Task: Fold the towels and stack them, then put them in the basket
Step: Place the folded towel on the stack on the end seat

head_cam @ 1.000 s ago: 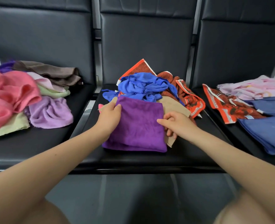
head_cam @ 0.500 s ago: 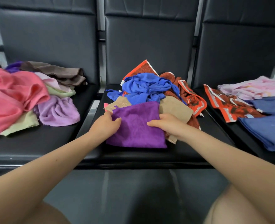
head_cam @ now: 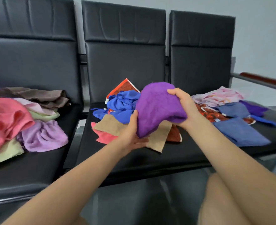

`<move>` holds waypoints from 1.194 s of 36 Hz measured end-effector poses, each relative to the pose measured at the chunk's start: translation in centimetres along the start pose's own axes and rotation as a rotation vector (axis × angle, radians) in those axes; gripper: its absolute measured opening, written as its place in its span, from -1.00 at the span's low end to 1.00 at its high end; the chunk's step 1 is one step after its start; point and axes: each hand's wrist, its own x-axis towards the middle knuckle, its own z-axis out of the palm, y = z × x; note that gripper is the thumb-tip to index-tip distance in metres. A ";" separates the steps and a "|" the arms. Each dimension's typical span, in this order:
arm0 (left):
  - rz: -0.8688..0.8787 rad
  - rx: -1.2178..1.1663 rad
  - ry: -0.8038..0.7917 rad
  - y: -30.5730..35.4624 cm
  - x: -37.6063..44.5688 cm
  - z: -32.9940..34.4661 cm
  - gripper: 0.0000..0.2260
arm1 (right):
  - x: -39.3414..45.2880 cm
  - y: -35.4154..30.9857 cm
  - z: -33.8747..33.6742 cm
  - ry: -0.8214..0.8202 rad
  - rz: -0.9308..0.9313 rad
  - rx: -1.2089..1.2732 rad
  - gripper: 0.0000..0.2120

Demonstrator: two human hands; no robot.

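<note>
Both hands grip the folded purple towel [head_cam: 156, 108], held up off the seat. Right hand [head_cam: 185, 106] clamps its upper right edge, fingers curled over the top, thumb side underneath. Left hand [head_cam: 132, 132] holds the lower left corner, thumb up along the cloth's edge, fingers underneath pointing right. Towel bulges and sags between the two grips.

Directly below the grip: tan towel [head_cam: 156, 140] lying flat on the middle seat [head_cam: 150, 161], a pink-red cloth [head_cam: 104, 138] poking out from under its left edge. Just behind the left hand, a crumpled blue cloth [head_cam: 121, 104] on top of an orange-red patterned one [head_cam: 124, 86].

Right of the right hand, on the next seat: red patterned cloth [head_cam: 210, 113], flat blue towels [head_cam: 241, 133], a pale pink floral piece [head_cam: 218, 96] behind them.

Well left of the left hand, a loose heap: lilac towel [head_cam: 43, 135], coral-pink towel [head_cam: 6, 117], pale green [head_cam: 6, 151], brown [head_cam: 36, 95] at the back.

Basket not in view.
</note>
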 end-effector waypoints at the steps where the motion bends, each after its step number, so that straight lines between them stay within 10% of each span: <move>1: 0.035 -0.076 -0.061 0.1 0.2 0.4 -0.43 | -0.3 -0.4 -0.5 0.024 -0.008 0.011 -0.84; 8: 0.217 -0.237 -0.102 1.6 3.2 3.5 -0.84 | 0.1 -2.5 -5.0 0.139 0.010 -0.195 -0.80; 15: 0.134 -0.055 -0.098 1.1 7.1 8.0 -0.60 | 2.5 -4.9 -13.2 0.423 -0.004 -0.928 -0.37; 33: 0.117 0.159 -0.267 -3.5 12.5 29.6 -0.86 | 1.9 -10.9 -32.9 0.815 -0.265 -1.076 -0.84; 43: 0.248 0.757 -0.138 -6.7 16.7 29.6 -0.76 | 2.5 -8.2 -39.9 0.798 -0.011 -1.388 -0.61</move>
